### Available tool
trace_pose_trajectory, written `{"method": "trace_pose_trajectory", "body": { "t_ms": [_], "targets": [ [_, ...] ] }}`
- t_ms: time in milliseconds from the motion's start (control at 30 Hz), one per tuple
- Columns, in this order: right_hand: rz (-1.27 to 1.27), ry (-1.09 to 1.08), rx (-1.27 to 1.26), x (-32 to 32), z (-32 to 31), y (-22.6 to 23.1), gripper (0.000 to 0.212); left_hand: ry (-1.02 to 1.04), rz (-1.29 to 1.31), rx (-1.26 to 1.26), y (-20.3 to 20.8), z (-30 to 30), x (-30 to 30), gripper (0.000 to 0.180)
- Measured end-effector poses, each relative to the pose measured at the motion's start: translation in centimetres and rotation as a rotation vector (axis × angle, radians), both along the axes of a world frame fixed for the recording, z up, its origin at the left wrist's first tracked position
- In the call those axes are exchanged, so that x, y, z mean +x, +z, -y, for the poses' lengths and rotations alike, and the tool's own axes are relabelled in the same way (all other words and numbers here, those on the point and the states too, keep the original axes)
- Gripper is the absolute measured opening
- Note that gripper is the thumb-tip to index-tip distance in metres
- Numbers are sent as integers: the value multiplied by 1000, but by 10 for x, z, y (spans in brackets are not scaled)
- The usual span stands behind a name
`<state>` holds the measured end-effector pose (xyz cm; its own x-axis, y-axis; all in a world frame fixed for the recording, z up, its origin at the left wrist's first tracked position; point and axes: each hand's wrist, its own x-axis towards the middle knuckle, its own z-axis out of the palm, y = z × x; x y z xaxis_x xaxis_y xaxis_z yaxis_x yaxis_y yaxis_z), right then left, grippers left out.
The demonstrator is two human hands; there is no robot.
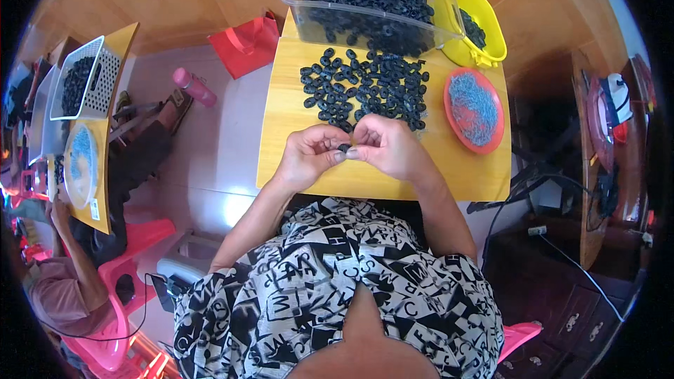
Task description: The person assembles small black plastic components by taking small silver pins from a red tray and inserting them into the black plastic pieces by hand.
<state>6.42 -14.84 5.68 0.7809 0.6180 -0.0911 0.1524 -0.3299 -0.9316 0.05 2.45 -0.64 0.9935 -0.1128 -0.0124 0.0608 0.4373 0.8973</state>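
Above the near edge of the yellow table [282, 109], my two hands meet at the fingertips. My left hand [309, 156] pinches a small black oval part [343, 147]. My right hand [390, 146] is closed in a pinch against the same part; whatever else its fingertips hold is too small to make out. Just beyond the hands, many loose black oval parts [382, 84] with holes lie spread on the tabletop. To their right sits a red oval plate [481, 149] bearing a heap of thin, blue-grey metal pieces [473, 104].
A clear plastic bin [365, 20] full of black parts stands at the table's far edge, beside a yellow basin [497, 38]. Left on the floor are a red bag [246, 45] and pink bottle [195, 88]. Another person [70, 288] sits at a second table [98, 200].
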Motion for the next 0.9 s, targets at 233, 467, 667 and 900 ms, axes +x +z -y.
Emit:
{"method": "trace_pose_trajectory", "body": {
  "t_ms": [233,467,667,900],
  "targets": [
    [665,-290,-448,79,-6,-28,6,24,-4,-378,-19,-2,8,26],
    [722,-204,-828,110,-23,-41,15,12,-5,-416,-23,0,7,28],
    [739,-266,-724,109,-28,-47,13,30,-11,-417,-24,-3,8,25],
    [764,-260,-590,101,-30,-39,9,20,-12,-499,-22,-4,10,19]
  ]
}}
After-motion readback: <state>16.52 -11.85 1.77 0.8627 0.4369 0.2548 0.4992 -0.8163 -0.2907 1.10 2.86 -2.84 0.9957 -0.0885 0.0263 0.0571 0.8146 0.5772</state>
